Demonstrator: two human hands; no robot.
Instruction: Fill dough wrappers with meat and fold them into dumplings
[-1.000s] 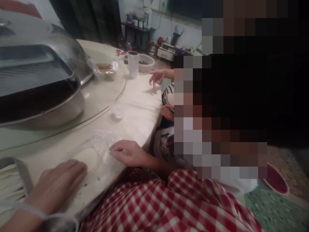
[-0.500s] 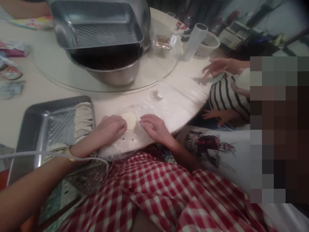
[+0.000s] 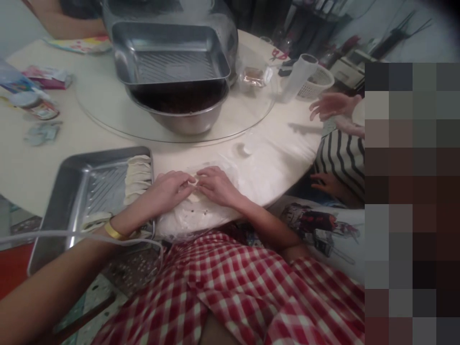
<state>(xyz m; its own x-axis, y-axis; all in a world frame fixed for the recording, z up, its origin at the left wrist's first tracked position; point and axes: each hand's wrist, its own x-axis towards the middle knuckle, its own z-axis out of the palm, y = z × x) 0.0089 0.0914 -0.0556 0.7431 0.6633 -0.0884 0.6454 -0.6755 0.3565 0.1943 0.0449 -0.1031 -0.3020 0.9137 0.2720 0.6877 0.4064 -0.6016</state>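
Note:
My left hand (image 3: 171, 190) and my right hand (image 3: 217, 186) meet over a round, pale dumpling wrapper (image 3: 195, 196). The fingers of both are bent and pinch at the wrapper, covering much of it. It lies over a sheet of clear plastic (image 3: 179, 223) at the table's front edge. Left of my hands is a metal tray (image 3: 68, 191) with a row of folded dumplings (image 3: 138, 178) along its right side. My left forearm crosses over the tray's near corner and hides part of its contents.
A steel bowl (image 3: 187, 122) with a second metal tray (image 3: 172, 79) across it stands on the glass turntable (image 3: 108, 127). A small white piece (image 3: 244, 149) lies beyond my right hand. At the right, another person's hands (image 3: 332, 108) are near the table edge. A white cable (image 3: 72, 235) crosses my left forearm.
My right hand has moved left onto the wrapper, and my hands now meet there. The view has shifted, so the table things sit further right. The other person's hands have changed position.

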